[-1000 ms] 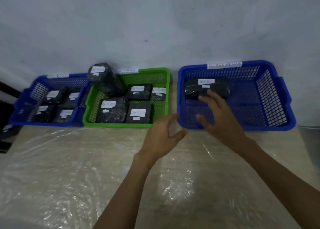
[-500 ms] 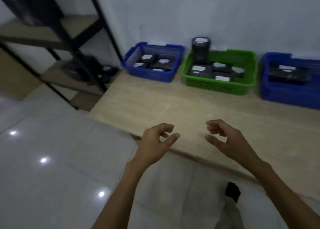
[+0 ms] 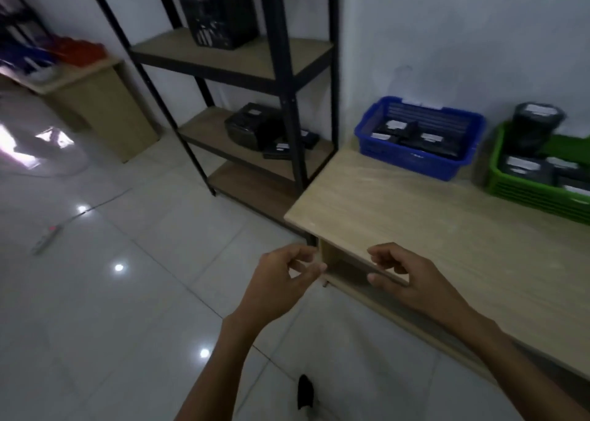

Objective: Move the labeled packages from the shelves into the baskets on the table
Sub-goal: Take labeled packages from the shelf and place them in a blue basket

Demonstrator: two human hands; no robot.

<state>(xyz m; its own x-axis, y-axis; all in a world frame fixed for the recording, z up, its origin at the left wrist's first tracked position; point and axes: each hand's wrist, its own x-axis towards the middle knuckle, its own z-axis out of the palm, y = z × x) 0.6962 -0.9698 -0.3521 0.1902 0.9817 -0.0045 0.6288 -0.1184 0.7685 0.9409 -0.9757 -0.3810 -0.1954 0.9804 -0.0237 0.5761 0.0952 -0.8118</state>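
Packages to fetch: black plastic-wrapped packages with white labels (image 3: 255, 127) on the middle board of the black metal shelf rack with wooden boards (image 3: 289, 79), just left of the pale wooden surface (image 3: 431, 229). The bulky one is on the left; the flat packages (image 3: 281, 148) are on the right, partly behind the front post.
Baskets: the blue plastic mesh basket (image 3: 412, 162) and the green plastic basket (image 3: 526, 194) stand on the surface against the wall, both already holding labelled packages.
Hands: the left hand (image 3: 281, 280) and right hand (image 3: 412, 277) are both empty, fingers loosely curled, in the air by the near corner of the surface and touching nothing.
Step (my read): walk up to the rack for the next pick.
Approach: go in through the front opening, left of the post (the post could clip a wrist).
Grip: the bulky one probably needs both hands under it, as the wrap looks slick. A flat one should pinch fine with one hand.
Label: read it before lifting. It's too blurred here, so I can't tell which basket.
Top board: black slatted crate (image 3: 220, 15). I can't tell if it's in scope, so skip it.
Floor: white power strip (image 3: 44, 240) on the glossy tiles, well left of the path.
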